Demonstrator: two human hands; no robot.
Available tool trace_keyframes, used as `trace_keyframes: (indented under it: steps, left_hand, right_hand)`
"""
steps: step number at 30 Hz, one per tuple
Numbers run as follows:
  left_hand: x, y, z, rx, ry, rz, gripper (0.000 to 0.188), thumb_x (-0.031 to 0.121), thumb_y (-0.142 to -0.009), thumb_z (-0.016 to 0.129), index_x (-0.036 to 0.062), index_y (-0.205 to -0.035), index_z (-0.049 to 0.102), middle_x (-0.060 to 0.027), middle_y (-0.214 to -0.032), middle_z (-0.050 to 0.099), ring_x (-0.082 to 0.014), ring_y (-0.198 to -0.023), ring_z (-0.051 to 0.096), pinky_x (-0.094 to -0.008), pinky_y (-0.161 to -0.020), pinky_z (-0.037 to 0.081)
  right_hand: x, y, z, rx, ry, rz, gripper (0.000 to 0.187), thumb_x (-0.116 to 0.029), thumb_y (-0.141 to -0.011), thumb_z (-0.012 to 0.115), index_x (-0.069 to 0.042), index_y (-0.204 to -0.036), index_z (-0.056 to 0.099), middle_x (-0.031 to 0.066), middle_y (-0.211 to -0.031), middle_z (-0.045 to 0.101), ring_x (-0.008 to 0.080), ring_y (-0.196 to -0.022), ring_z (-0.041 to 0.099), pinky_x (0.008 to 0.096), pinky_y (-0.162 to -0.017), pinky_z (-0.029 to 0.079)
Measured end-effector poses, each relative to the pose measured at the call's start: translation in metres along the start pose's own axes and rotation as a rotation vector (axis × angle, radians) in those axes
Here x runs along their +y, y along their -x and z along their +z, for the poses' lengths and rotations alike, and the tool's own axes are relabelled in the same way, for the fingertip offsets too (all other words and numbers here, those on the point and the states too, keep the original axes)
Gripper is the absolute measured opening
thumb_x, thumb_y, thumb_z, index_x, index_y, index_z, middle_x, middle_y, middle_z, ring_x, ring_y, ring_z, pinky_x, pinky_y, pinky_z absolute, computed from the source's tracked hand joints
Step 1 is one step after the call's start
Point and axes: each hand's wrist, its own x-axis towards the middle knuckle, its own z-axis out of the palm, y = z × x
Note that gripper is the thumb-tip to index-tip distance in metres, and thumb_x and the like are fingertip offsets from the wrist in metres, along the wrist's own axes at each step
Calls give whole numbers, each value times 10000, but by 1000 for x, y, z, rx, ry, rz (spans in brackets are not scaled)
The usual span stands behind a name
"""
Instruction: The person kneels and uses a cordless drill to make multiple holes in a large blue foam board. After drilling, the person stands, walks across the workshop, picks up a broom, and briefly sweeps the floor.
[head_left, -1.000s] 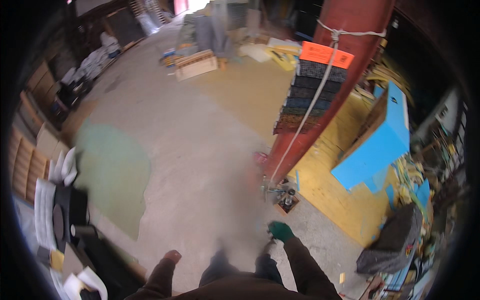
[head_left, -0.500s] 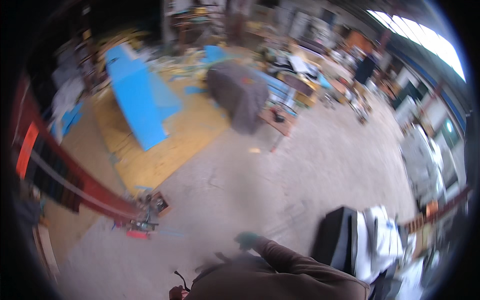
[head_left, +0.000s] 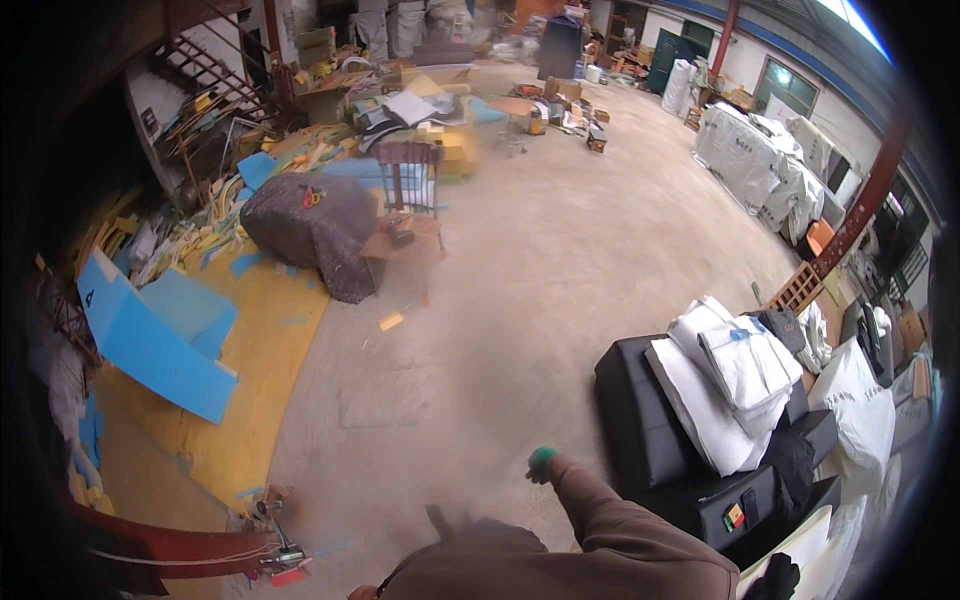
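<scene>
My right hand [head_left: 541,464] hangs past the end of its brown sleeve, in what looks like a green glove. It is small and soft in the picture, and the set of its fingers cannot be made out. Bare floor lies under it, and the black padded seat [head_left: 625,420] is the nearest thing on its right. Only a sliver of my left hand [head_left: 363,592] shows at the lower edge; its fingers are hidden. Folded white sheets [head_left: 725,385] lie stacked on the seat, and a black cushion-like piece [head_left: 735,510] bears a small colourful item.
Blue foam sheets [head_left: 165,345] stand on a yellow board [head_left: 265,400] at left. Beyond are a grey-covered block [head_left: 310,225] and a chair [head_left: 408,180]. A red post [head_left: 865,200] rises at right by white-wrapped furniture [head_left: 765,165]. A red beam [head_left: 170,545] crosses the lower left.
My view has swung to the right, so the foam and covered block sit further left and the black seat shows more fully. Less of my left hand shows; my right arm is still stretched forward.
</scene>
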Motion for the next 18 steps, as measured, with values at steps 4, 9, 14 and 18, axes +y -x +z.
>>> trace_keyframes:
  steps: [4,9,14,18]
  left_hand:
    - [34,-25,-4,-10,-19,73,284,287,-950,567,40,-942,707,-151,-937,751,-287,-766,697,-457,-694,549]
    - [23,-42,-25,39,-11,153,299,299,-953,561,38,-967,705,-161,-974,753,-300,-799,698,-472,-717,547]
    - [-17,-28,-18,10,337,61,358,290,-980,517,28,-836,715,-159,-905,772,-255,-763,735,-433,-700,583]
    - [-44,21,30,141,-124,145,316,169,-1013,514,3,-946,774,-136,-946,789,-217,-897,756,-366,-852,583]
  right_hand:
    - [71,-56,-46,102,-439,234,239,-188,-1065,426,-63,-1129,618,181,-1004,776,388,-803,754,571,-646,594]
    - [130,-55,-9,-57,-598,301,306,-312,-1047,491,-100,-1253,571,209,-1104,758,453,-860,736,631,-698,555]
    - [131,-5,56,10,-363,212,350,-301,-1016,597,-139,-1326,572,186,-1268,688,464,-967,732,614,-730,562]
    - [96,11,51,-166,-381,77,330,-299,-987,657,-122,-1262,611,176,-1151,698,485,-944,725,613,-705,568]
